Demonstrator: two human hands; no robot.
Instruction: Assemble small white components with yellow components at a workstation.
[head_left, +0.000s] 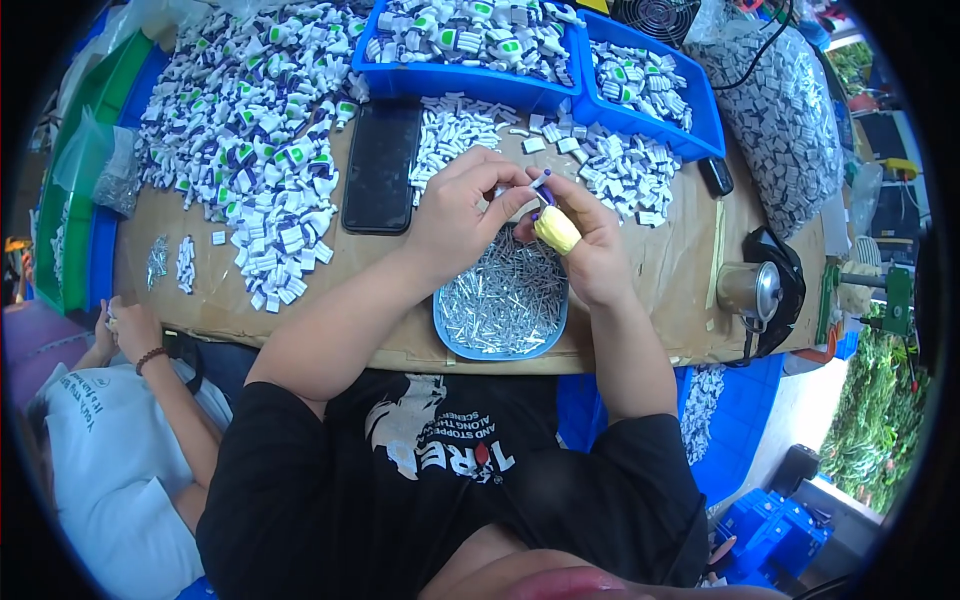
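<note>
Above a blue tub (438, 325) of small silvery metal pins (500, 300), my two hands meet, fingertips nearly touching. My left hand (462, 205) is closed in a pinch at a small white part (541, 181). Gripped in my right hand (592, 240) is a small purple-and-white plastic piece (546, 196), partly covered by the fingers. A yellow wrap (557, 230) covers the right thumb. Just beyond the left hand lie many short white plastic parts (450, 135); flat white parts (630, 175) are spread beyond the right hand.
A black phone (382, 165) lies beside a large heap of white-and-purple pieces (250, 130). Blue bins (470, 85) with similar pieces stand at the back. On the right are a bulging clear bag (775, 120) and a metal cup (745, 290). Another person's hand (138, 325) works at left.
</note>
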